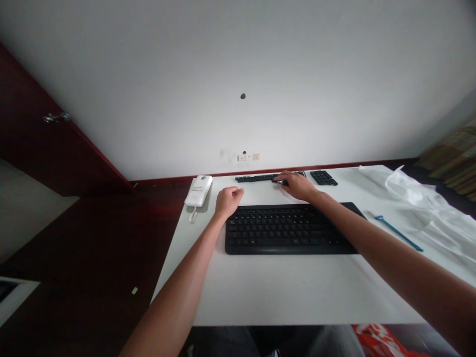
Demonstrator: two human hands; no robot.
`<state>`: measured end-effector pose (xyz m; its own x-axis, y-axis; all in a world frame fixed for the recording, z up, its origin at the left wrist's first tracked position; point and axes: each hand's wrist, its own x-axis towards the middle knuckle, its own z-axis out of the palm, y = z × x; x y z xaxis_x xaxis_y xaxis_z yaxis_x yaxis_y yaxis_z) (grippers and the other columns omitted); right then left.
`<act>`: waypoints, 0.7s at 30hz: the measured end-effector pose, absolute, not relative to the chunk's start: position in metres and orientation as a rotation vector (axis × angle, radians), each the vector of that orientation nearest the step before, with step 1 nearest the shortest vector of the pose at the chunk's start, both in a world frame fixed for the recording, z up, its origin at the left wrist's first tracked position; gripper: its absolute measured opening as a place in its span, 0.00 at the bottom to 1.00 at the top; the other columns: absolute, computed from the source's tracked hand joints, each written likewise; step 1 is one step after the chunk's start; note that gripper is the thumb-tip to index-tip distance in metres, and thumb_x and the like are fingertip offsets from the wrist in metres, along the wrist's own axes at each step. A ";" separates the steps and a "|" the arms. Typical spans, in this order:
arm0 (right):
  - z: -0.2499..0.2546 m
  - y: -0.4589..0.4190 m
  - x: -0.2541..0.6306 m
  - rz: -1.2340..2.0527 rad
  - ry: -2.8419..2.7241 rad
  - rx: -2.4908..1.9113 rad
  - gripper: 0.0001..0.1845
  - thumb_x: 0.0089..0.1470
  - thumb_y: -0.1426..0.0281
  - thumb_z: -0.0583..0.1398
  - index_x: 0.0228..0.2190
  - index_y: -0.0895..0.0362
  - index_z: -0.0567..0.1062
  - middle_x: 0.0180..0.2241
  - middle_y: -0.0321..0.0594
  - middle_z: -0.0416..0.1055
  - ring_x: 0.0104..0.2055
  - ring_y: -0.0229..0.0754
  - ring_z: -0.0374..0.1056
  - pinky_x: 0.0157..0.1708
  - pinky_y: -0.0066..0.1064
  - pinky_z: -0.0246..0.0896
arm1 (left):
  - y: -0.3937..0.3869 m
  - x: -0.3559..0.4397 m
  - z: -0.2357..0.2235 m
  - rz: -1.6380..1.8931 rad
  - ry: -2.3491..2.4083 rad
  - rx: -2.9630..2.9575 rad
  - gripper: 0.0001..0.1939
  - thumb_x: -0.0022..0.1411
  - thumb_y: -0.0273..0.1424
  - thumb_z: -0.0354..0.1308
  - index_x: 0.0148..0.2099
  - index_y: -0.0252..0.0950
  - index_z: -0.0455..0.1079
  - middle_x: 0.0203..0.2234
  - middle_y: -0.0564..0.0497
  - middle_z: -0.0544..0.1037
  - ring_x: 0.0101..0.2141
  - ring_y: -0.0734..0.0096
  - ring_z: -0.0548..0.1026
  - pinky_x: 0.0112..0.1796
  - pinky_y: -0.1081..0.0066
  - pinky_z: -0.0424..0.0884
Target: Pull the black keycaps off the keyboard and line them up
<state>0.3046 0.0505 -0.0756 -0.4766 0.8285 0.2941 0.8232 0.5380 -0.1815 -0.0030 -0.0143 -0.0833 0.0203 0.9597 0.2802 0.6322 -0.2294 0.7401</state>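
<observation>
A black keyboard lies flat on the white table in front of me. My left hand is closed above its far left corner, and whatever the fingers may hold is hidden. Beyond the keyboard, my right hand reaches to a row of loose black keycaps along the table's far edge. Its fingers are closed around a small dark piece with a shiny part, too small to name. Right of that hand sits a block of black keycaps, set out like a number pad.
At the far left of the table lies a white power bank with a short strap. A blue stick-like tool rests right of the keyboard, beside crumpled white plastic. The wall stands just behind the table.
</observation>
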 end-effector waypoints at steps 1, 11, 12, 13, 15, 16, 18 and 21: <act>-0.076 0.051 0.304 0.024 -2.436 -1.361 0.22 0.60 0.73 0.58 0.52 0.51 0.82 0.56 0.46 0.78 0.51 0.53 0.77 0.51 0.47 0.72 | -0.014 -0.003 -0.083 1.070 1.623 1.892 0.25 0.65 0.45 0.53 0.23 0.37 0.51 0.18 0.57 0.54 0.25 0.75 0.53 0.30 0.69 0.49; -0.067 0.025 0.299 0.060 -2.506 -1.367 0.21 0.61 0.71 0.58 0.53 0.53 0.82 0.56 0.47 0.77 0.51 0.55 0.77 0.51 0.48 0.72 | -0.013 -0.003 -0.085 1.074 1.629 1.907 0.24 0.65 0.44 0.53 0.22 0.37 0.51 0.18 0.57 0.53 0.24 0.75 0.53 0.30 0.69 0.48; -0.065 0.019 0.301 0.060 -2.517 -1.367 0.21 0.61 0.71 0.58 0.53 0.53 0.82 0.56 0.47 0.77 0.51 0.55 0.77 0.50 0.48 0.72 | -0.013 -0.003 -0.085 1.073 1.627 1.906 0.25 0.65 0.44 0.53 0.22 0.37 0.51 0.18 0.57 0.53 0.24 0.75 0.53 0.30 0.69 0.48; -0.064 0.013 0.304 0.057 -2.527 -1.367 0.21 0.61 0.71 0.58 0.53 0.53 0.82 0.56 0.47 0.77 0.50 0.55 0.77 0.50 0.47 0.73 | -0.013 -0.003 -0.085 1.073 1.623 1.905 0.25 0.65 0.44 0.53 0.22 0.37 0.51 0.18 0.57 0.53 0.24 0.75 0.53 0.30 0.68 0.48; -0.063 0.000 0.311 0.044 -2.540 -1.364 0.21 0.61 0.72 0.58 0.52 0.52 0.82 0.55 0.46 0.78 0.50 0.54 0.77 0.49 0.47 0.73 | -0.014 -0.003 -0.085 1.074 1.621 1.905 0.25 0.65 0.45 0.53 0.22 0.38 0.50 0.18 0.57 0.53 0.24 0.75 0.54 0.30 0.69 0.49; -0.062 -0.006 0.314 0.037 -2.546 -1.358 0.21 0.61 0.73 0.58 0.52 0.52 0.82 0.55 0.45 0.78 0.50 0.54 0.77 0.50 0.46 0.73 | -0.014 -0.003 -0.085 1.073 1.622 1.904 0.25 0.65 0.45 0.53 0.22 0.38 0.50 0.18 0.57 0.53 0.24 0.75 0.54 0.31 0.69 0.49; -0.061 -0.016 0.322 0.032 -2.551 -1.336 0.22 0.60 0.74 0.58 0.52 0.51 0.82 0.54 0.44 0.78 0.51 0.54 0.77 0.51 0.46 0.73 | -0.014 -0.003 -0.084 1.068 1.631 1.901 0.25 0.65 0.45 0.53 0.22 0.37 0.51 0.18 0.57 0.54 0.24 0.75 0.54 0.31 0.69 0.49; -0.057 -0.023 0.329 0.051 -2.506 -1.296 0.23 0.58 0.75 0.58 0.52 0.50 0.81 0.55 0.42 0.78 0.53 0.53 0.76 0.52 0.46 0.73 | -0.014 -0.003 -0.084 1.061 1.638 1.897 0.25 0.65 0.45 0.53 0.22 0.37 0.51 0.18 0.56 0.54 0.24 0.75 0.54 0.31 0.69 0.48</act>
